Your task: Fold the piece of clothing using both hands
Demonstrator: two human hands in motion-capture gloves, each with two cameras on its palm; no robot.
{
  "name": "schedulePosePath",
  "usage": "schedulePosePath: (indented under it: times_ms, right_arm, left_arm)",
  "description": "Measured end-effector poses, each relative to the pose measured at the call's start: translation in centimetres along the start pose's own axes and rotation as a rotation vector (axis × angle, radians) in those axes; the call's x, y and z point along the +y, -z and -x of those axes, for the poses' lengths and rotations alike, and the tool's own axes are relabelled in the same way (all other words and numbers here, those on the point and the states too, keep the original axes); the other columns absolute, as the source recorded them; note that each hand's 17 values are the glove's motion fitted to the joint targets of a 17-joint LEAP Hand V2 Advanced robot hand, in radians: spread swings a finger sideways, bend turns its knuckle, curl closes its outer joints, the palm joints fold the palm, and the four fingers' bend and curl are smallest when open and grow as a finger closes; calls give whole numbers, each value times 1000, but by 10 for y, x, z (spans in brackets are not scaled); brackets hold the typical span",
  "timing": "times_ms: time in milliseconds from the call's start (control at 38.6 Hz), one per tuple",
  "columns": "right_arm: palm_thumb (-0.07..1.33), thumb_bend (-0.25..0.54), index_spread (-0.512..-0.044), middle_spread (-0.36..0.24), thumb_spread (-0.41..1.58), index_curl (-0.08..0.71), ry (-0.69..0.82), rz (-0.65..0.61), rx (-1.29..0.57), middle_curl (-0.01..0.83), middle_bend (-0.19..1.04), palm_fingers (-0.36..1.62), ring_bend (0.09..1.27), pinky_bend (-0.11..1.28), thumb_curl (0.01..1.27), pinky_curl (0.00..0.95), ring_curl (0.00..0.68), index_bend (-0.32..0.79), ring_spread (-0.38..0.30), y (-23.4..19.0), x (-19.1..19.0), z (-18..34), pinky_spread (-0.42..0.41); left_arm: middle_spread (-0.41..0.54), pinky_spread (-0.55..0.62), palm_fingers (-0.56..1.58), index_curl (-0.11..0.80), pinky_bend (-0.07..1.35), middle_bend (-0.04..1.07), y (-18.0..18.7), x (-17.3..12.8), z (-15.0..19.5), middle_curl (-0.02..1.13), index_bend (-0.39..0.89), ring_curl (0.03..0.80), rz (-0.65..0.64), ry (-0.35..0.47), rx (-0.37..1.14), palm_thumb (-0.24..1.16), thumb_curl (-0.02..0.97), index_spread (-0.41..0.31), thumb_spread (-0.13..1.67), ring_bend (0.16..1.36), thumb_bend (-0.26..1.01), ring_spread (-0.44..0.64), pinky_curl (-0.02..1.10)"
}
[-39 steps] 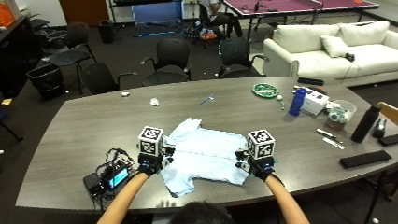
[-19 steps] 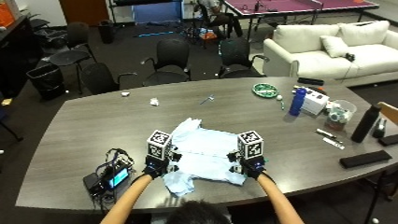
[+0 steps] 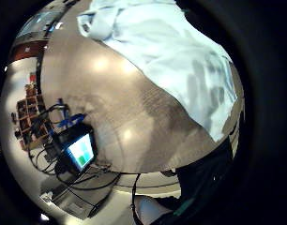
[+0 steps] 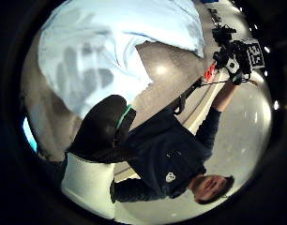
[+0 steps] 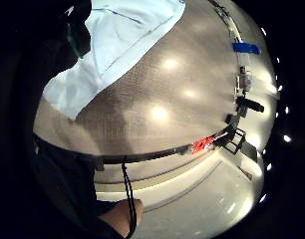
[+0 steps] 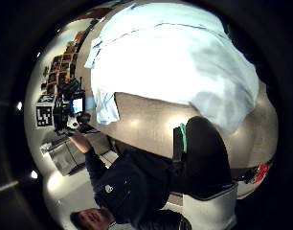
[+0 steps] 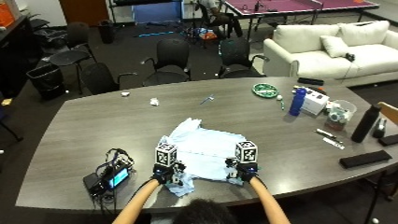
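Note:
A light blue garment [image 7: 205,148] lies spread and rumpled on the grey table [image 7: 99,126], one sleeve bunched at its near left corner. My left hand [image 7: 165,174] is over the garment's near left edge and my right hand [image 7: 244,173] is over its near right edge. The left thumb side palm view shows the cloth [image 4: 115,42] close below, a shadow of spread fingers on it, and the thumb [image 4: 103,126] beside its hem. In the right thumb side palm view the cloth [image 6: 170,67] lies flat under the palm. Neither hand has cloth pinched.
A small device with a lit screen and cables [image 7: 109,176] sits left of my left hand. On the right stand a blue bottle [image 7: 298,101], a white box [image 7: 317,100], a black bottle [image 7: 364,123] and a flat black case [image 7: 364,158]. Office chairs line the far side.
Both hands have drawn a little closer together along the garment's near edge. The garment itself lies about as before.

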State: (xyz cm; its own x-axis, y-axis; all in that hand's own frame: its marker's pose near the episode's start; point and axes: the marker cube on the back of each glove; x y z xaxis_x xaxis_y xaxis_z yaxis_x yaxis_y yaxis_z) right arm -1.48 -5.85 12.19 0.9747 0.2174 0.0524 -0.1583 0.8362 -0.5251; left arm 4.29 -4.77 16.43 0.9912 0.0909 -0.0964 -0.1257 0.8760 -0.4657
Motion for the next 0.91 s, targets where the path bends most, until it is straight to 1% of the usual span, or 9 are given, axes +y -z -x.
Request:
schedulePosePath:
  times_ms: [129,259,362,466,492,621,777,854,906]
  right_arm:
    - [629,86,-192,-59,1196,320,90,-37,45,347,178,678,448,392,352,345,375,115,-103,-12,-22,4,25]
    - [692,84,-188,-66,1162,290,145,-29,131,344,159,736,482,513,382,370,388,72,-131,-22,-35,11,-61]
    - [748,86,-182,-76,1140,276,121,-105,173,357,179,774,492,559,407,387,398,82,-151,-15,-42,17,-117]
    - [810,89,-204,-108,1100,272,151,-213,210,368,186,942,508,578,436,379,396,103,-185,-9,-50,23,-184]
    - [835,90,-210,-116,1069,275,146,-216,215,372,186,998,511,606,447,390,403,106,-192,-9,-50,24,-218]
    - [921,70,-232,-154,880,293,129,-143,240,405,227,1156,526,580,504,389,425,141,-223,-14,-48,26,-283]
    - [974,37,-249,-190,721,329,210,-122,172,443,278,1268,576,549,558,386,452,165,-247,-8,-24,24,-330]
    - [987,16,-254,-201,662,340,170,-340,244,454,286,1270,584,545,580,384,457,167,-251,13,-15,9,-340]
    - [999,6,-253,-206,630,349,193,-460,262,460,286,1269,585,545,594,383,458,170,-253,25,-16,0,-345]
  left_arm:
    - [152,272,188,306,347,177,-14,-18,1,307,157,299,-5,18,-53,323,305,-57,1039,557,-25,287,317]
    - [202,312,101,322,356,164,-21,-38,7,307,176,292,53,125,-37,329,314,-31,1006,521,-27,355,326]
    - [162,295,223,344,308,218,-12,-54,8,318,212,272,-54,80,-23,395,332,-40,1025,499,2,339,307]
    - [75,234,371,360,245,272,3,-63,4,335,225,257,-226,35,-48,429,343,-76,1052,465,-4,263,288]
    - [25,167,565,380,244,335,6,-65,5,368,271,272,-263,47,-68,471,350,-102,1076,472,19,188,298]
    - [-102,-52,974,396,287,355,15,-68,3,371,272,272,-331,63,-128,619,384,-171,1131,468,82,-49,310]
    - [-190,-178,1117,419,275,392,21,-40,-1,436,230,328,-242,48,-96,693,400,-220,1175,477,99,-204,357]
    - [-213,-204,1131,433,245,400,27,-3,-9,457,227,349,-82,57,-51,712,412,-232,1175,478,93,-237,367]
    - [-226,-217,1137,441,231,401,36,15,-15,466,222,357,-83,26,-48,727,419,-236,1175,474,91,-251,371]
